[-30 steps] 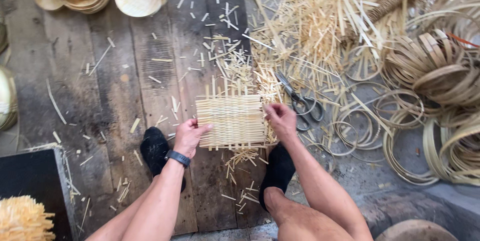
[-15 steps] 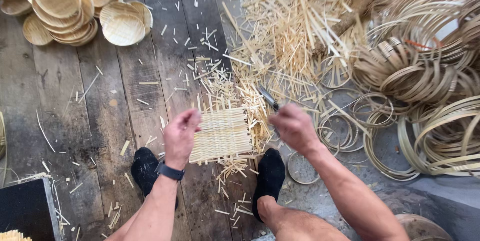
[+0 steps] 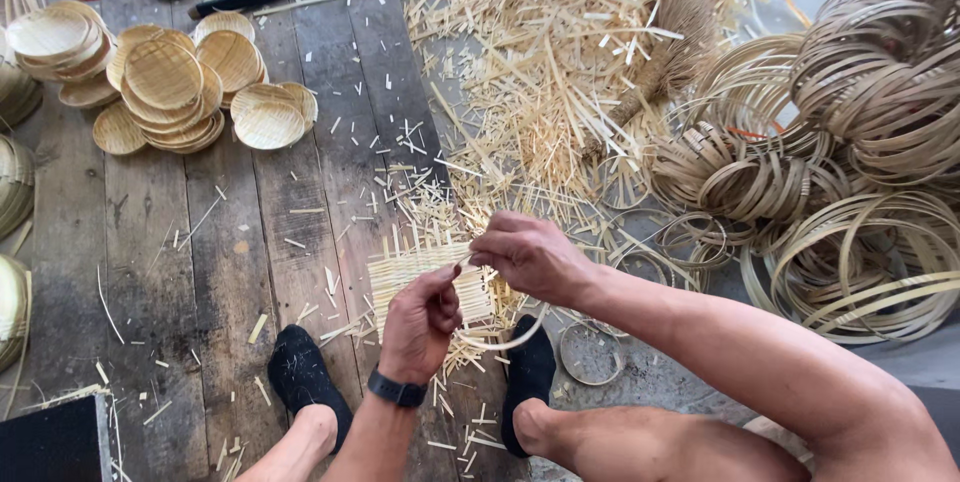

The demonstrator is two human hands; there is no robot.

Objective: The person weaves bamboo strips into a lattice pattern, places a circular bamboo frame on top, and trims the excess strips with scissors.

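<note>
Left hand [image 3: 420, 327]: bare, black band watch [image 3: 397, 389] snug on wrist. Right hand [image 3: 530, 257]: bare, nothing on wrist. Both forearms uncovered, no sleeves in view. Legs bare to lower frame edge. Feet in black low-cut socks, left [image 3: 305, 377] and right [image 3: 527, 372], bits of straw-coloured debris clinging.

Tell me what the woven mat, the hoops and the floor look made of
Woven mat: pale flat strips, probably split bamboo, matte, loose ends sticking out. Hoops: thin bent bands of seemingly the same tan material, coiled in piles. Floor: weathered grey wooden planks, with visible grain and gaps.
</note>
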